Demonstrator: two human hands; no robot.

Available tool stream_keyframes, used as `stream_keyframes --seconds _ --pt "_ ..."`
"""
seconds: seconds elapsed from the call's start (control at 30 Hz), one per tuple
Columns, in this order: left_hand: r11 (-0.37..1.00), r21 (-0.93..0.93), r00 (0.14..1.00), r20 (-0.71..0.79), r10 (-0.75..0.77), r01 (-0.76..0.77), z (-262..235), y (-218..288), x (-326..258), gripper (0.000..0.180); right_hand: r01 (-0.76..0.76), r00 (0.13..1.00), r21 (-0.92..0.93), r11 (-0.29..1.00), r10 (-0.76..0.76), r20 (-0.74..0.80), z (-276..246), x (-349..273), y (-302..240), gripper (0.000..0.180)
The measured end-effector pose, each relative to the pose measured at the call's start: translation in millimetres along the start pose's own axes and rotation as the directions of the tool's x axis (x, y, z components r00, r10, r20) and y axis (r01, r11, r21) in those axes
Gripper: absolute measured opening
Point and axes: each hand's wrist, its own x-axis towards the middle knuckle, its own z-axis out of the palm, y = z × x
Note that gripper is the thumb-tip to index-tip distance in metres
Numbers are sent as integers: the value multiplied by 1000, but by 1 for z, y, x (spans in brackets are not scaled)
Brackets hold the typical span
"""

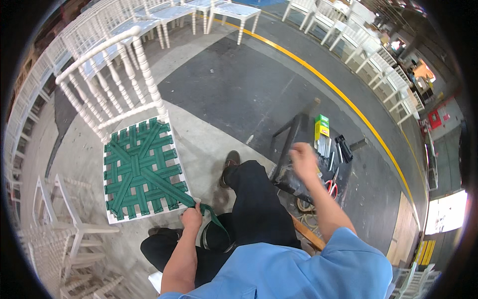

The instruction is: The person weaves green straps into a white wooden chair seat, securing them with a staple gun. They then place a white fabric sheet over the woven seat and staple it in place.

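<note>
White chair [132, 114] stands at our left, its seat woven with green webbing [134, 167]. Our left hand [191, 218] is at the seat's near right corner, fingers pinching a strap; loose end [217, 220] hangs past the edge. Our right hand [303, 160], blurred, hangs by the black stool [289, 181]; finger grip we cannot tell. Gray floor [211, 127] stretches wide between chair and stool.

Chair workshop: white chairs [236, 10] in rows, green-webbed seat [136, 167], scissors [335, 175] on black stand [289, 178], yellow floor line [323, 78].
</note>
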Motion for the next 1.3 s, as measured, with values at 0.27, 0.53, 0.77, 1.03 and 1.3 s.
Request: stream_keyframes --seconds 0.27,0.53,0.77,1.03,1.3 --pt "997 -63 997 60 -47 50 -3 -7 -8 62 -381 778 -410 829 527 341 -13 36 138 59" --pt "997 -77 1000 3 6 -6 -4 -13 -10 60 -199 869 149 969 104 484 -22 25 40 45" --pt "992 -118 999 3 42 -41 -1 -20 -8 57 -382 592 327 865 -42 805 36 -4 -157 38" --pt "982 -172 995 43 87 -78 2 -26 -7 51 -312 314 89 946 14 949 182 -78 -260 27" --pt "973 -219 998 -22 62 -66 3 -26 -7 50 -194 299 76 978 -15 954 211 -88 -272 28"
